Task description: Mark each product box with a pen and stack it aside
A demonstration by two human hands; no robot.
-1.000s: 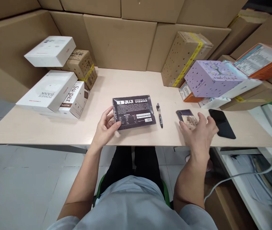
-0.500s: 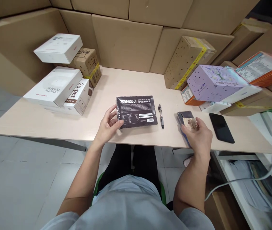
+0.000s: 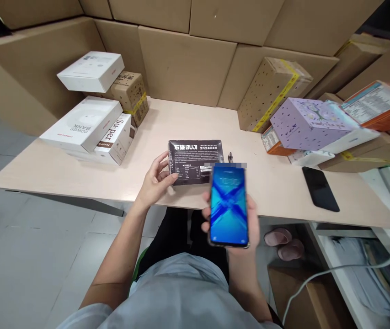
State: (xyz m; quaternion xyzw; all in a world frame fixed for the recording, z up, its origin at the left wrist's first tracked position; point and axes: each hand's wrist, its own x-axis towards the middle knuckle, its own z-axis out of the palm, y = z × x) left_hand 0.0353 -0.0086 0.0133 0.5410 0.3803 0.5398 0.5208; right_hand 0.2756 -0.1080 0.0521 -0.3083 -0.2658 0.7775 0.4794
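Observation:
My left hand [image 3: 157,180] grips the left edge of a dark, flat snack box [image 3: 193,157], its thumb on the lower left corner of the printed face. The box lies near the desk's front edge with "BUJI" across its top. In my right hand [image 3: 253,219] is a smartphone [image 3: 229,205], its lit blue screen facing up at me. The fingers wrap round its sides. The phone hides the box's lower right corner and most of a pen [image 3: 230,156], of which only the top end shows.
A second, dark-screened phone [image 3: 320,188] lies on the desk [image 3: 273,192] to the right. White boxes [image 3: 81,123] and a spotted carton [image 3: 131,93] are stacked at left. At right stand a tall spotted carton [image 3: 272,93], a purple box [image 3: 306,123] and orange boxes [image 3: 380,103].
My right hand has lifted the smartphone from the desk, brought it left in front of the box and turned it screen up, now lit. My left hand stays on the box.

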